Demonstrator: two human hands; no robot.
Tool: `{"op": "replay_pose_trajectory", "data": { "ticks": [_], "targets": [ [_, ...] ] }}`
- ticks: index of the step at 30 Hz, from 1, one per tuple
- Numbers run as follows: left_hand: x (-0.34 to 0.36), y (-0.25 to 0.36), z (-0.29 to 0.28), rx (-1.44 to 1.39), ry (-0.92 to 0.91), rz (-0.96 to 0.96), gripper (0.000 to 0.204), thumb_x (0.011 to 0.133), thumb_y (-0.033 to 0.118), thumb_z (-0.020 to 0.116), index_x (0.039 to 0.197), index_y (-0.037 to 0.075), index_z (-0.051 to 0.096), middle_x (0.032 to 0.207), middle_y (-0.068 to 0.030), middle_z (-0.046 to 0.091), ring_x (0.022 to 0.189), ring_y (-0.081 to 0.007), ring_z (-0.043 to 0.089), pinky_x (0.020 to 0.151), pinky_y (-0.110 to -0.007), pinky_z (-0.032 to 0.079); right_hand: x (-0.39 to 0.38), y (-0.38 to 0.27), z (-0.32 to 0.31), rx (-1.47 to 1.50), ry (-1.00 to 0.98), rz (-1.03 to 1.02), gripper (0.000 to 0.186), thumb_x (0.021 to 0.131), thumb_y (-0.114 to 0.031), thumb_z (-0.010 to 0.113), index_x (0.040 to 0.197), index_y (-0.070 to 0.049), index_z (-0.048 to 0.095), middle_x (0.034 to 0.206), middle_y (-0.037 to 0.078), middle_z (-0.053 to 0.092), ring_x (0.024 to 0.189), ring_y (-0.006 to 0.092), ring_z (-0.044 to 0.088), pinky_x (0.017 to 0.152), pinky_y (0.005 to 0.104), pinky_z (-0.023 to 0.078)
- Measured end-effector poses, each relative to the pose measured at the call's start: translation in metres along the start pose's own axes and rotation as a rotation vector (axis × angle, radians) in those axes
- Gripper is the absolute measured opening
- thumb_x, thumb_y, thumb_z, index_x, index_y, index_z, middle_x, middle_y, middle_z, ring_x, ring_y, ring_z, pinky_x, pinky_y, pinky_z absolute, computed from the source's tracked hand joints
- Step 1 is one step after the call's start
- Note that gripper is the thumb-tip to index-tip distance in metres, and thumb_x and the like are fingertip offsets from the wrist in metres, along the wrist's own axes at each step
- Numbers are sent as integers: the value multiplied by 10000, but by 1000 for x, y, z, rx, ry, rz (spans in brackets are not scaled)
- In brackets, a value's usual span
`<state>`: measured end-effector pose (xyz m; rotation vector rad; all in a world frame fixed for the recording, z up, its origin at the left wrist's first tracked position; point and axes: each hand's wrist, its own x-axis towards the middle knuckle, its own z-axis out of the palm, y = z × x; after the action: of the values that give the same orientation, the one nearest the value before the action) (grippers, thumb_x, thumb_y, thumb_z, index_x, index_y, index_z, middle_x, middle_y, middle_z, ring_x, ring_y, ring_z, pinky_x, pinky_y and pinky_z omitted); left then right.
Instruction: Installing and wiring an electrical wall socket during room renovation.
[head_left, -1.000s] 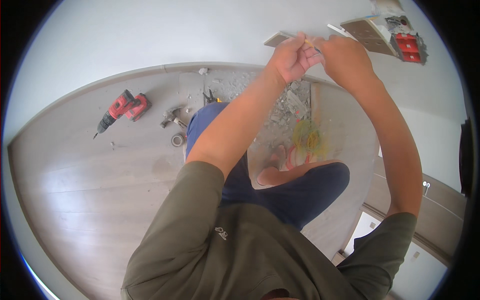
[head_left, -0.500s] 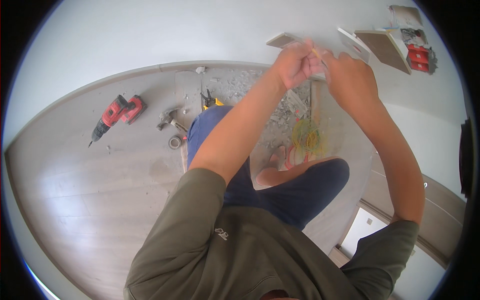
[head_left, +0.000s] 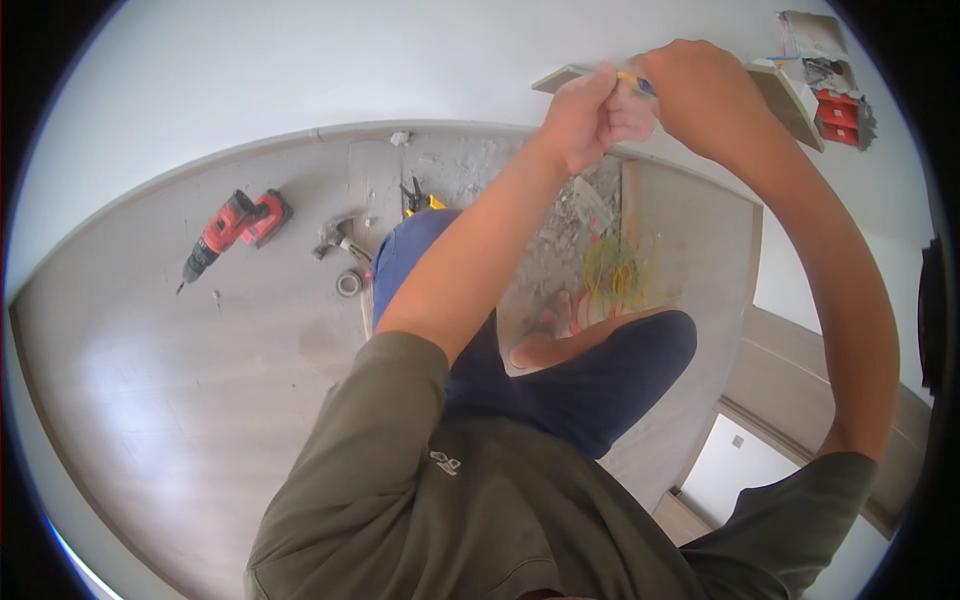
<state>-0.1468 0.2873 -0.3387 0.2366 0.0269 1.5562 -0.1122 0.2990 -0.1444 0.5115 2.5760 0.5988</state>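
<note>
The person's left hand (head_left: 580,115) and right hand (head_left: 700,95) were raised together against the white wall, fingers curled and touching, pinching between them a thin yellow-and-blue wire (head_left: 636,82) (only a short stretch showed). Just right of the wire stood a red wall box (head_left: 838,112) in a rough opening. Well below the wire, a loose coil of yellow-green wire (head_left: 612,278) lay on the dusty floor; far left of it lay a red drill (head_left: 232,228), a hammer (head_left: 335,238) and a tape roll (head_left: 349,283).
</note>
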Motion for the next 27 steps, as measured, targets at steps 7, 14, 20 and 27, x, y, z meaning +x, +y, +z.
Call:
{"op": "replay_pose_trajectory", "data": {
  "ticks": [7,14,20,27],
  "targets": [
    [6,-12,12,1544,418,1257,614,717,62,690,1246,-28,389,1045,-190,540,921,-337,554,803,-411,467,20,7,-5,-268,-119,-124,219,754,-47,617,965,-64,672,805,154,653,825,317,647,728,422,517],
    [28,58,30,1442,-121,589,400,775,236,763,1106,45,648,1060,-171,680,998,-224,639,835,-341,504,37,3,-35,-247,-327,-49,354,793,-367,640,1008,-102,735,998,195,689,983,295,664,849,415,516],
    [31,43,19,1495,-69,557,397,853,224,707,1202,60,609,1250,-145,597,1190,-189,513,998,-338,402,-12,-42,-78,-42,-361,124,358,765,-275,656,1022,-33,713,927,167,698,877,339,669,768,416,533],
    [26,62,13,1387,-122,454,397,924,222,599,1282,60,544,1298,-81,549,1159,-206,496,990,-342,380,-33,-39,-65,-26,-342,-31,311,777,-245,653,981,-20,714,934,179,694,886,348,665,787,423,526]
  ]
}}
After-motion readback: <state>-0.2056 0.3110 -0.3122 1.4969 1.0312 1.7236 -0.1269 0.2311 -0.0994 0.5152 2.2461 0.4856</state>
